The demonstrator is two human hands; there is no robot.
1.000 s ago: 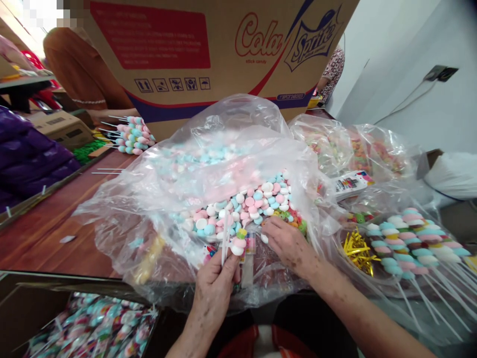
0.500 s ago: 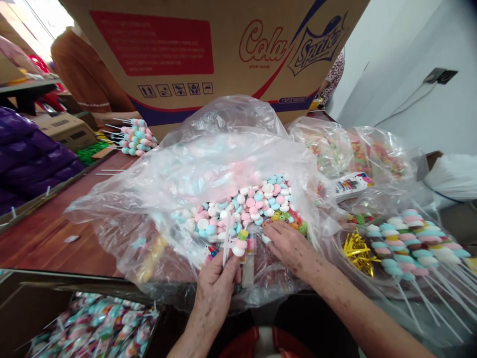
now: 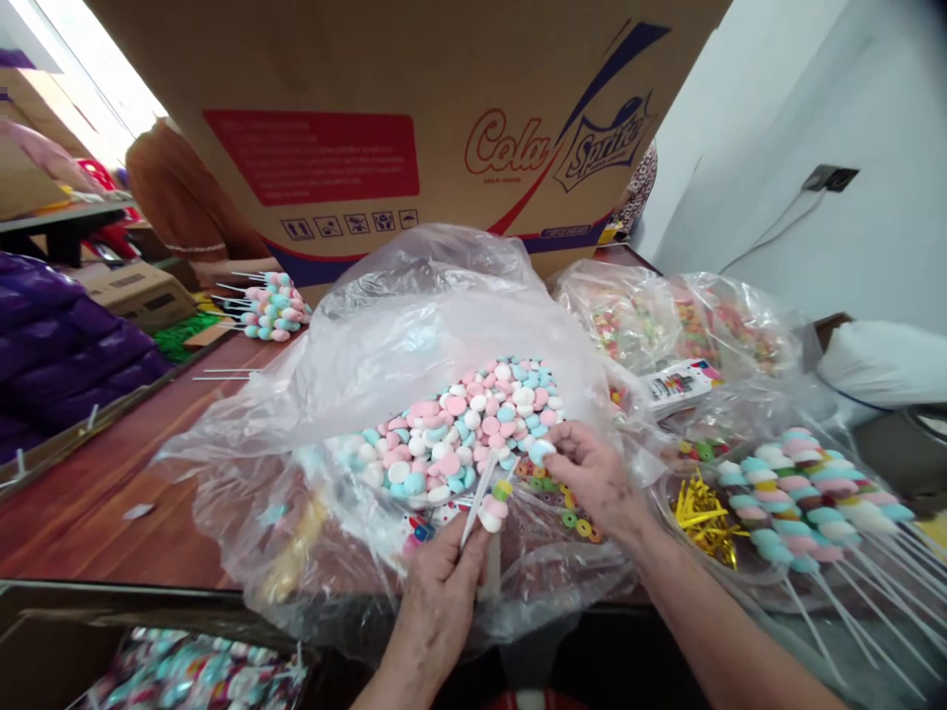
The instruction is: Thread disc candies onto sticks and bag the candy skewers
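Observation:
My left hand (image 3: 436,592) is closed around white sticks (image 3: 477,498) and a marshmallow skewer (image 3: 493,513), which carries pink and white marshmallows with a green-yellow gummy ring near its tip. Between the thumb and fingers of my right hand (image 3: 599,483) is a pale blue and white marshmallow (image 3: 542,452), just above and right of the skewer. Behind both hands, a heap of pink, white and blue marshmallows (image 3: 463,424) spills from a clear plastic bag (image 3: 444,330). Loose gummy rings (image 3: 571,511) lie below my right hand.
A large cardboard box (image 3: 444,59) stands behind the bag. At right are finished skewers (image 3: 806,493), gold twist ties (image 3: 702,523), bagged gummies (image 3: 636,320) and printed labels (image 3: 681,385). More skewers (image 3: 273,308) lie at left, near a person in brown (image 3: 192,197).
My right hand has lifted from the gummy rings and moved up, now pinching a blue and white marshmallow. My left hand still holds the skewer and sticks. The camera view has shifted slightly.

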